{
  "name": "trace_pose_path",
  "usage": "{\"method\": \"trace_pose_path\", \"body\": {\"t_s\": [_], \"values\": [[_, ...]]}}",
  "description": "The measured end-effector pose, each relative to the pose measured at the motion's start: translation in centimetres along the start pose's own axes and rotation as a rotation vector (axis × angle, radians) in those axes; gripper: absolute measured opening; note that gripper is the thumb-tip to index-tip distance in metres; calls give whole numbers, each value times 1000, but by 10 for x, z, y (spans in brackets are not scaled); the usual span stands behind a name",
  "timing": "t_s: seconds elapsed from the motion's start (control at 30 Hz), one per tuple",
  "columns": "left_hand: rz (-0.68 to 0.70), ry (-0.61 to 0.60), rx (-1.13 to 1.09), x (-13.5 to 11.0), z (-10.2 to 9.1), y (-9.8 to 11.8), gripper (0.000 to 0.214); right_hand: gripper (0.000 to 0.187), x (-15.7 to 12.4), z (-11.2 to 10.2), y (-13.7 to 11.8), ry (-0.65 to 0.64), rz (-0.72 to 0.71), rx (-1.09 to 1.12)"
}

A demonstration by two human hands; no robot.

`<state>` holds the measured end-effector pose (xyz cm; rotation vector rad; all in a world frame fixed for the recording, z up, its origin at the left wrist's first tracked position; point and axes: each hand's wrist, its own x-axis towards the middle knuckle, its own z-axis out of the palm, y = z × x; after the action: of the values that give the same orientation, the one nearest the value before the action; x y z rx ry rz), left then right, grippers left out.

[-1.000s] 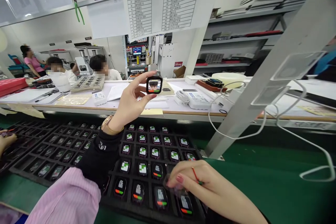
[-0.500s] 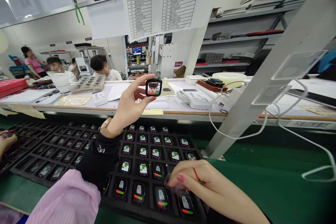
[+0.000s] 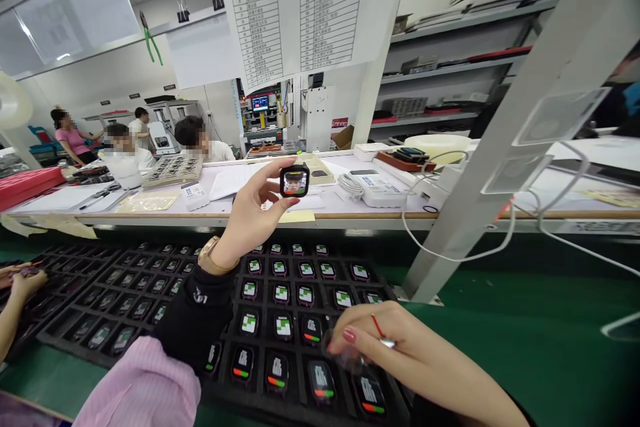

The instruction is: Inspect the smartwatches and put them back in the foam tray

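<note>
1. Left grip [image 3: 250,213] pinches a watch [image 3: 295,181] at its fingertips, thumb below.
2. Watch upright, long axis vertical, screen facing us.
3. Right grip [image 3: 385,340] curled on the tray [image 3: 265,310]; can't tell if it holds anything.

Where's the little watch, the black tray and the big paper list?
little watch [image 3: 295,181]: head view, middle of its lit screen.
black tray [image 3: 266,309]: head view, a bar between pockets.
paper list [image 3: 300,7]: head view, middle of the hanging sheet.

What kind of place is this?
Probably an electronics factory line. Black trays on a green belt hold rows of small lit-screen devices, the left hand holds up one device, and other people are at a long workbench.
</note>
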<state>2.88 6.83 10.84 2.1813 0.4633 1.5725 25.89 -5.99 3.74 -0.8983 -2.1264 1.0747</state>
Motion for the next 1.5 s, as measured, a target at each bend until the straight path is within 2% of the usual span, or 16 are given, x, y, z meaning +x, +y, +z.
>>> {"method": "trace_pose_path", "body": {"t_s": [0.2,0.6,1.03,1.17,1.27,1.37,1.43,1.5], "values": [[-45,0,-6,-3,1,-1,52,71,2,1,-2,6,9,-5],[-27,6,-15,-6,1,3,51,75,0,0,-3,-1,16,-14],[-6,10,-18,-13,1,11,49,70,-2,-1,4,-16,-15,-12],[-37,7,-9,-19,1,15,50,66,-2,-2,4,-19,-11,-6],[-51,29,-12,-32,5,23,50,59,-1,-1,6,62,-16,2],[-114,30,0,-57,14,39,52,48,2,3,10,302,-46,62],[-210,11,-7,-77,22,50,53,42,5,7,12,497,-120,144],[-313,-3,-38,-95,31,57,54,36,9,14,12,604,-211,211]]}}
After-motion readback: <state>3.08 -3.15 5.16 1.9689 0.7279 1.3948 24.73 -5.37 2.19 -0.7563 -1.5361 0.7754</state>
